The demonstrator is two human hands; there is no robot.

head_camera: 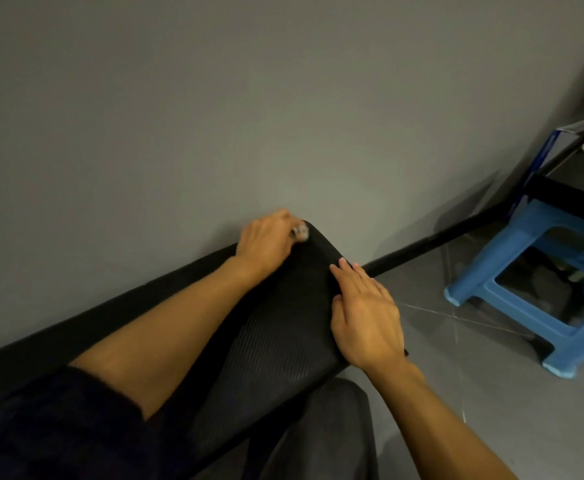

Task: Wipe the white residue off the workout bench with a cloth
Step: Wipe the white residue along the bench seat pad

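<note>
The black ribbed workout bench pad (283, 327) runs from the lower left up to its rounded far end near the grey wall. My left hand (266, 242) lies on that far end, closed on a small grey-white cloth (301, 233) that peeks out past the fingers and touches the pad. My right hand (366, 317) rests flat on the pad's right edge, fingers together and pointing toward the far end, holding nothing. I cannot make out any white residue on the dark pad.
A grey wall (214, 116) with a black skirting strip (422, 244) stands right behind the bench. A blue plastic stool (512, 292) sits on the grey tiled floor (456, 393) at the right, under a black shelf edge. My dark trouser leg (332, 427) is below the pad.
</note>
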